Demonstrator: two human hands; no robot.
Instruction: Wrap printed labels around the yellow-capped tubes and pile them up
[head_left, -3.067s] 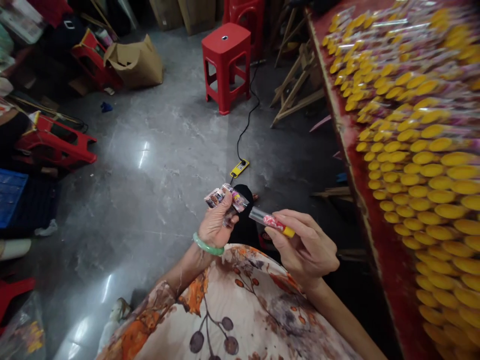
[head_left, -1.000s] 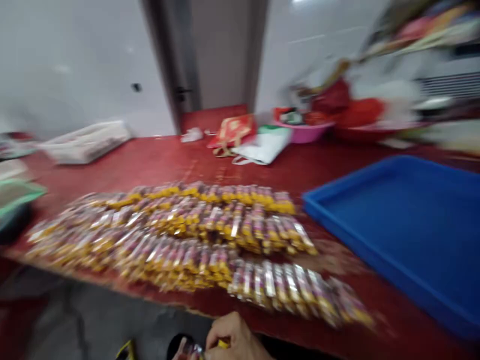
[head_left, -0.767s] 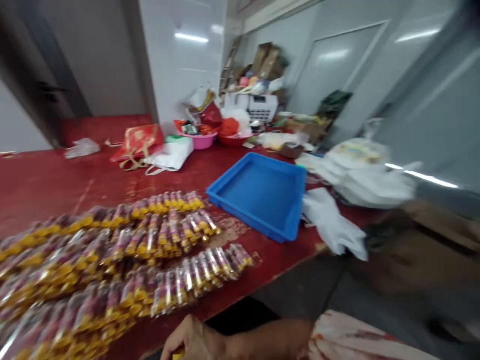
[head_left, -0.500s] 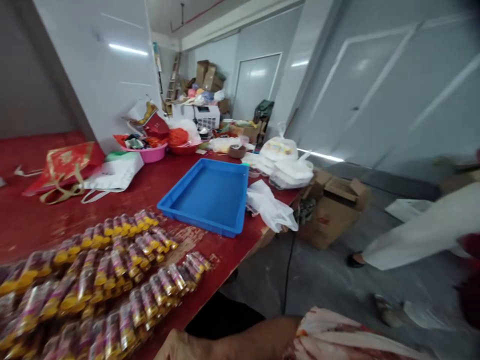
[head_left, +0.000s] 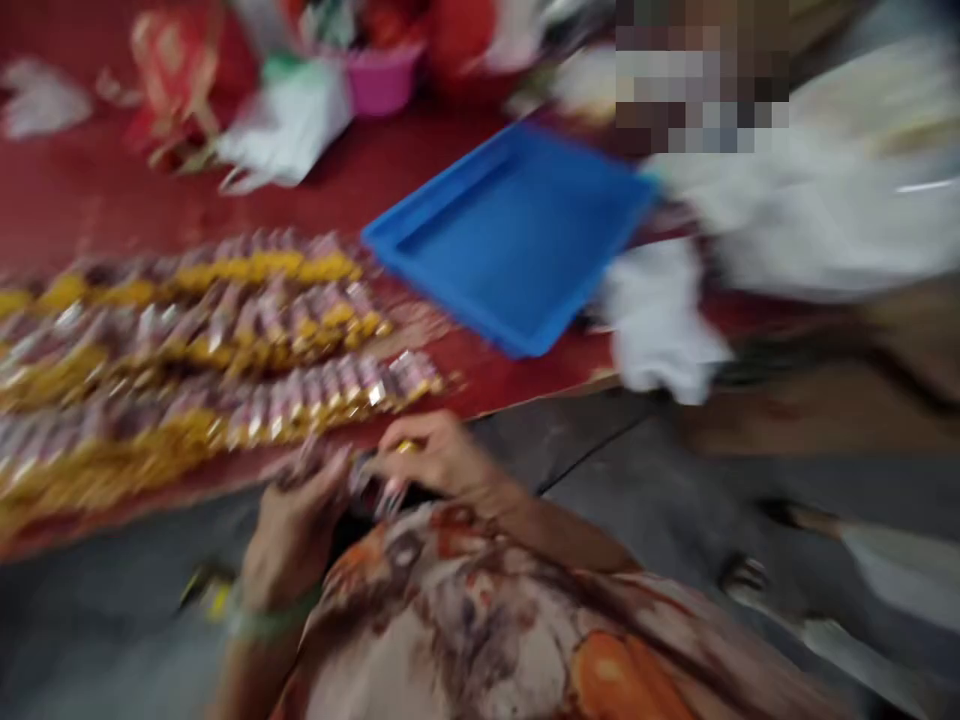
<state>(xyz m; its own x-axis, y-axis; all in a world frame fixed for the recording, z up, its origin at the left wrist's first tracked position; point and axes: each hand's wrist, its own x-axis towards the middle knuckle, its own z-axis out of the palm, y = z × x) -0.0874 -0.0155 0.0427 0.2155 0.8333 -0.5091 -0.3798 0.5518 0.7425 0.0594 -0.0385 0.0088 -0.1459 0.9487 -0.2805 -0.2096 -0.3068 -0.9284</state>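
Many small clear-wrapped tubes [head_left: 330, 390] with purple labels and yellow ends lie in rows on the red table [head_left: 97, 215]. Just off its front edge, both hands are close together in front of my body. My right hand [head_left: 442, 460] has its fingers closed round one small wrapped tube [head_left: 407, 446], whose yellow end shows. My left hand [head_left: 292, 525], with a pale green band at the wrist, is closed too; purplish wrapping shows by its fingers, too blurred to make out. A shiny dark piece [head_left: 366, 485] sits between the hands.
A blue tray [head_left: 517, 230] rests beyond the rows. White plastic bags [head_left: 660, 315] lie to its right, with a larger white bundle [head_left: 840, 190] behind. A white bag [head_left: 289, 125], a red bag [head_left: 191, 75] and a pink basin [head_left: 382, 80] stand at the back. Another person's leg [head_left: 900, 570] shows at right.
The view has tipped down and turned toward my body. Both hands now show, close together; before, only one forearm and part of a hand were visible at the lower edge.
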